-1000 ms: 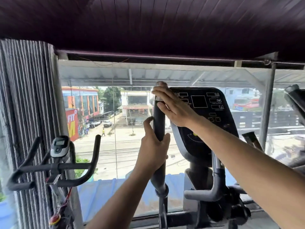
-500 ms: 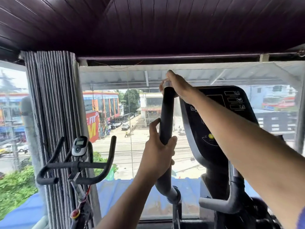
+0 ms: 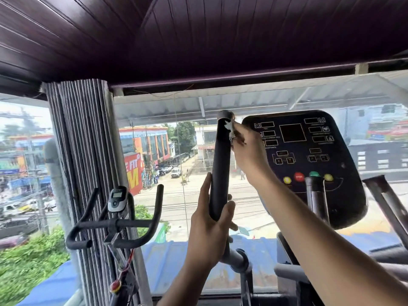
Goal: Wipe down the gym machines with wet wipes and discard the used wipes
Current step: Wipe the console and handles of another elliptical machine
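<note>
Beside the window stands one elliptical machine (image 3: pixel 309 173) and one exercise bike (image 3: pixel 114 217). Its one upright handle (image 3: pixel 220 168) is clenched low by the left hand (image 3: pixel 209 235). A second ago the right hand (image 3: pixel 249 155) wrapped the handle top; now it has come off, pinching one small wet wipe (image 3: pixel 230 130) against it, so that stretch seems done.

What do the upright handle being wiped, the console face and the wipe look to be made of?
Handle: matte black sleeve, probably foam or rubber, over a grey metal tube that shows bare below the left hand.
Console: dark panel, likely plastic, with printed outlines and coloured buttons.
Wipe: thin white crumpled scrap, likely nonwoven tissue, pinched by the right hand.
</note>
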Demonstrator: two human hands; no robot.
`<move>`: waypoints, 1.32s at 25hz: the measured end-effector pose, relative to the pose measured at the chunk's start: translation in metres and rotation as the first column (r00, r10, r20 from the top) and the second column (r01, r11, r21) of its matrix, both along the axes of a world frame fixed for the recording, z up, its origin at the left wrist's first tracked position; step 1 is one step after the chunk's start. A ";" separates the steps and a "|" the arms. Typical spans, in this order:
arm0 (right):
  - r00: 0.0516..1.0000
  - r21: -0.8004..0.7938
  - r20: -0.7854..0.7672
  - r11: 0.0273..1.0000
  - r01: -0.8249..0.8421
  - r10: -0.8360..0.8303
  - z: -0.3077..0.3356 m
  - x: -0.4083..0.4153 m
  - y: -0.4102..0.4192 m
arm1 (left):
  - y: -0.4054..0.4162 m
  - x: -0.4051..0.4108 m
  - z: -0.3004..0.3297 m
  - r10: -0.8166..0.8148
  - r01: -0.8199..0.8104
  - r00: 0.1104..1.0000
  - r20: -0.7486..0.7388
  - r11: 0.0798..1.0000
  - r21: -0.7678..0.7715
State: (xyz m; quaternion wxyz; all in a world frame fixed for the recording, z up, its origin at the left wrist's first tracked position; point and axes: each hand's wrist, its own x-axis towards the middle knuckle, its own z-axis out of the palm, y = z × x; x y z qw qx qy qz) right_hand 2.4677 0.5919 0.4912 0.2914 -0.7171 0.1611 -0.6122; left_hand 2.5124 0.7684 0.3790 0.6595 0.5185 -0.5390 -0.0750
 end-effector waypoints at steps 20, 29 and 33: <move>0.984 -0.377 0.027 0.910 0.174 -0.176 -0.041 -0.030 0.050 | -0.006 0.002 -0.032 -0.193 0.161 0.959 -0.205 0.974 -0.161; 0.959 -0.476 -0.037 0.849 0.230 -0.281 -0.010 -0.030 0.038 | -0.008 0.003 -0.038 -0.179 0.145 0.969 -0.169 0.971 -0.192; 0.955 -0.467 -0.049 0.852 0.236 -0.292 -0.008 -0.025 0.033 | -0.005 0.009 -0.038 -0.009 0.014 1.000 0.028 0.982 -0.191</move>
